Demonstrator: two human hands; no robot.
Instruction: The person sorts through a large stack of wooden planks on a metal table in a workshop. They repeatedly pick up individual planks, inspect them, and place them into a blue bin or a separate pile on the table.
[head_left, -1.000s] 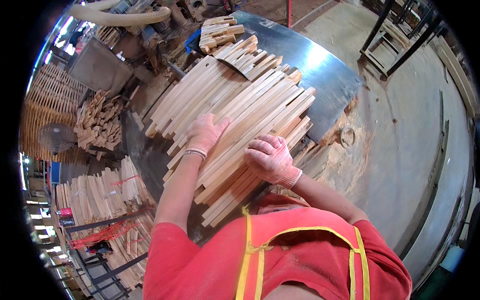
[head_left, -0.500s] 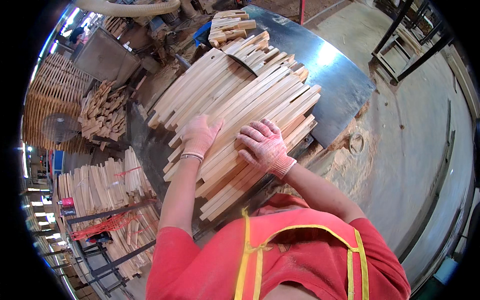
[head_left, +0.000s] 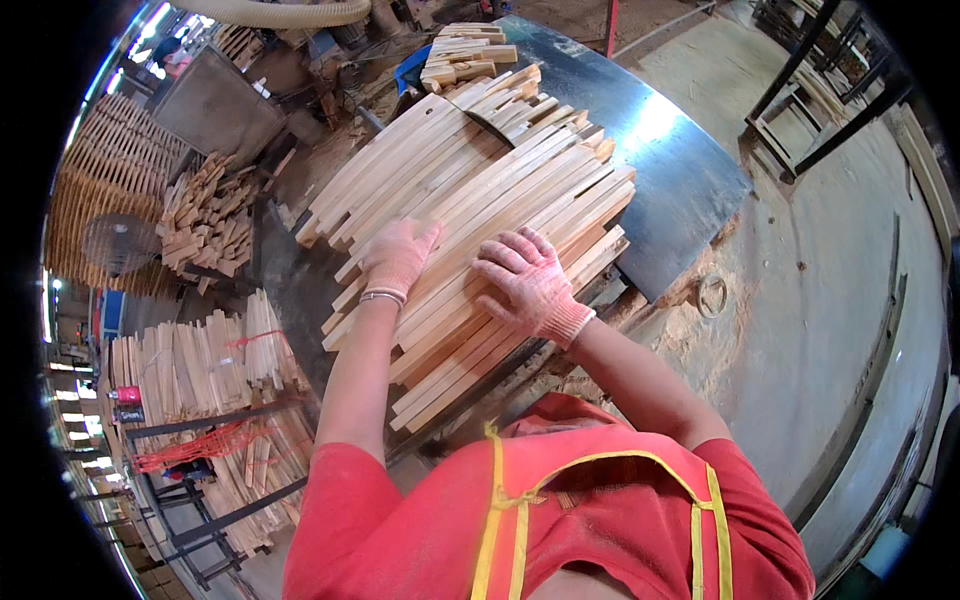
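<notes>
A broad layer of pale wooden strips [head_left: 482, 214] lies slantwise on the machine table, with uneven ends. My left hand [head_left: 398, 256], in a light knitted glove, lies on the strips at their left side, thumb apart from the fingers. Farther right, my right hand [head_left: 528, 284] rests on the strips near their right side, its gloved fingers spread and slightly bent. Neither hand has lifted a strip. A dark curved edge [head_left: 490, 128] shows among the strips toward the far end.
Bare metal tabletop [head_left: 690, 170] extends to the far right. Short wood pieces [head_left: 465, 55] are stacked at its back. At left stand bundled strips [head_left: 190, 370] on a rack, an offcut pile [head_left: 208, 218] and a round fan [head_left: 120, 243]. A ring [head_left: 712, 296] lies on the dusty floor.
Both hands stay on the strips, nearly in place. The near strips sit slightly farther left, and the gap below the right-hand strips looks a little wider. The view has shifted slightly.
</notes>
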